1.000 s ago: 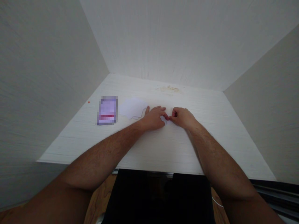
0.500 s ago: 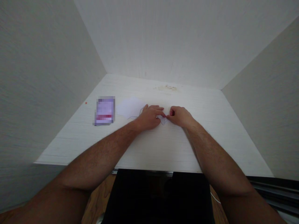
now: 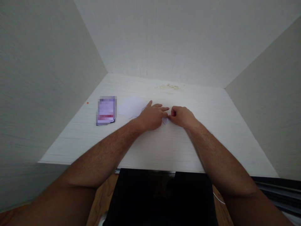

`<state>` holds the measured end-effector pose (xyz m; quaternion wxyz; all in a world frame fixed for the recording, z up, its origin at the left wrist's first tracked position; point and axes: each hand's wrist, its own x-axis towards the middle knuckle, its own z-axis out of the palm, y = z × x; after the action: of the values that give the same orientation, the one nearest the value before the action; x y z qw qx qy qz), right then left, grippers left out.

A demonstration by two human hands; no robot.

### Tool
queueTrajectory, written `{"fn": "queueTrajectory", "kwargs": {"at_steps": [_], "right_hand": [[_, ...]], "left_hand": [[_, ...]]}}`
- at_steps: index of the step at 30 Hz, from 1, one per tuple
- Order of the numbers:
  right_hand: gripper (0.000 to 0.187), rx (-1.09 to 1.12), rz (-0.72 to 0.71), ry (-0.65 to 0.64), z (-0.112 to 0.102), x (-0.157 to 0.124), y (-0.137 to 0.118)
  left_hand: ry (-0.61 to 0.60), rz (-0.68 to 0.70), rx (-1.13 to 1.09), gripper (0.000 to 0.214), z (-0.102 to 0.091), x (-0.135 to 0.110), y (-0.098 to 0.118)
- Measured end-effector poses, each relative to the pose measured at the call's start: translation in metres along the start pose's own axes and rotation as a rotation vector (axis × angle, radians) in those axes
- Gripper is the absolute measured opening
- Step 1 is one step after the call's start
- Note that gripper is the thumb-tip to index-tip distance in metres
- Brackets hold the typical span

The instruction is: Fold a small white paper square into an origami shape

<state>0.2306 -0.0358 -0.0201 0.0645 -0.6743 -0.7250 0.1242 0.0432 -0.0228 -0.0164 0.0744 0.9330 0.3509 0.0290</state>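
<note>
A small piece of folded white paper [image 3: 165, 120] lies on the white desk between my hands, mostly covered by them. My left hand [image 3: 152, 117] rests over it, thumb and index finger together on the paper, the other fingers stretched out and spread. From the other side my right hand [image 3: 182, 116] is curled, its thumb and index finger pinching the paper's right edge. Left of my left hand lies a white sheet of paper [image 3: 131, 106], and a creased paper edge [image 3: 143, 109] shows beside the wrist.
A phone-like flat object with a blurred purple screen [image 3: 106, 110] lies on the desk [image 3: 160, 150] at the left. A small red speck [image 3: 87, 103] is near the left wall. Walls close the desk at the back and both sides. Brownish stains [image 3: 172, 86] mark the back.
My left thumb and index finger have closed together on the folded paper, and the other left fingers have spread and lifted. My right hand has stayed nearly still. The view has shifted slightly.
</note>
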Motion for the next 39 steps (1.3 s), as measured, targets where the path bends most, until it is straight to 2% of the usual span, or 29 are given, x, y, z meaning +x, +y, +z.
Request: {"fn": "queueTrajectory", "kwargs": {"at_steps": [14,22,27,29,30,32,34,39], "right_hand": [[0.027,-0.004,-0.04,-0.02,-0.001,-0.003,-0.001],[0.025,-0.031,-0.065,-0.098,-0.001,-0.011,-0.008],[0.03,0.034,-0.123,-0.198,-0.003,-0.016,-0.006],[0.024,0.11,-0.159,-0.173,-0.003,-0.015,-0.001],[0.02,0.14,-0.157,-0.12,-0.002,-0.015,0.001],[0.02,0.161,-0.101,-0.007,0.001,-0.012,0.004],[0.023,0.131,-0.051,0.035,0.004,-0.01,0.003],[0.027,0.04,-0.046,-0.039,0.007,-0.01,-0.006]], "left_hand": [[-0.025,-0.05,-0.034,0.054,-0.001,-0.001,0.003],[-0.032,-0.07,-0.035,0.049,-0.002,-0.001,0.004],[-0.035,-0.052,-0.05,0.046,-0.003,-0.002,0.004],[-0.045,-0.061,-0.053,0.05,-0.003,-0.002,0.004],[-0.049,-0.066,-0.053,0.052,-0.003,-0.002,0.004],[-0.047,-0.063,-0.049,0.055,-0.002,-0.002,0.003],[-0.031,-0.05,-0.048,0.056,-0.001,-0.002,0.002],[-0.011,-0.041,-0.056,0.05,0.002,-0.001,0.001]]}}
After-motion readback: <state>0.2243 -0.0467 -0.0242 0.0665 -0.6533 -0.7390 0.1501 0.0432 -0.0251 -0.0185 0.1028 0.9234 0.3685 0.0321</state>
